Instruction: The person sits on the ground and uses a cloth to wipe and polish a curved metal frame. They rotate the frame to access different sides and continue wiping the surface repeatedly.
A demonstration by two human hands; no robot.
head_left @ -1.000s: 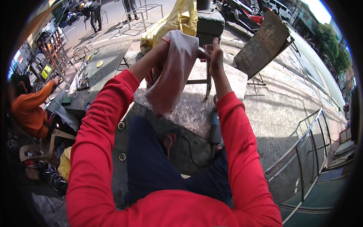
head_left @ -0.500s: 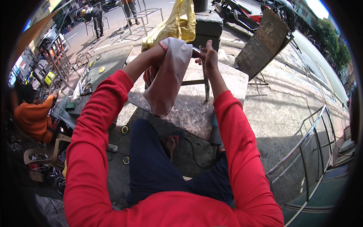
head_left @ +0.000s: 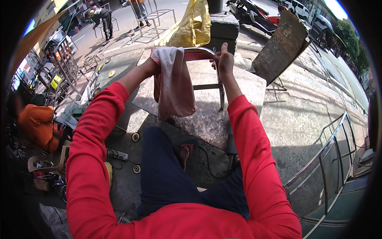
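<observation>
A bent, shiny metal tube frame (head_left: pixel 203 49) stands over a worn metal sheet, with a crossbar lower down and a straight leg on its right. My left hand (head_left: pixel 152 66) is closed in a whitish and red rag (head_left: pixel 175 89), wrapped over the left part of the top tube; the cloth hangs down and hides most of its fingers. At the frame's upper right corner my right hand (head_left: pixel 226 63) grips the tube, thumb pointing up.
The scuffed metal sheet (head_left: pixel 242 87) lies in front of me, a power tool (head_left: pixel 231 143) with a cord at its near edge. Grinding discs (head_left: pixel 136 137) lie by my leg. Beyond are a yellow sack (head_left: pixel 191 28) and leaning board (head_left: pixel 280 46). A person in orange (head_left: pixel 38 125) sits left; metal railing (head_left: pixel 322 159) stands right.
My left hand has slid left along the top tube with the rag, uncovering more shiny metal between the hands. My right hand stays at the corner.
</observation>
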